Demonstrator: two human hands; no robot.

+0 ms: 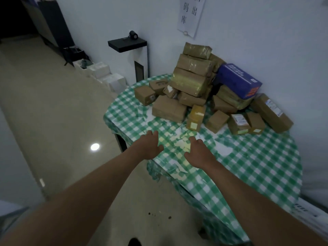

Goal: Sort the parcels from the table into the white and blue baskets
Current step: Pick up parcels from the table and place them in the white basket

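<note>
While reaching: both arms are stretching over the table [248, 166].
Left hand [149, 146]: spread wide, holding nothing.
Right hand [198, 151]: spread wide, holding nothing.
Parcels [195, 82]: sitting piled by the wall.

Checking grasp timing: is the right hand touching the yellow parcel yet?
Apart. The head view shows bare checked cloth between the right hand and the yellow parcel.

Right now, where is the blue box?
In the head view, the blue box lies atop the right of the parcel pile, near the wall.
</note>
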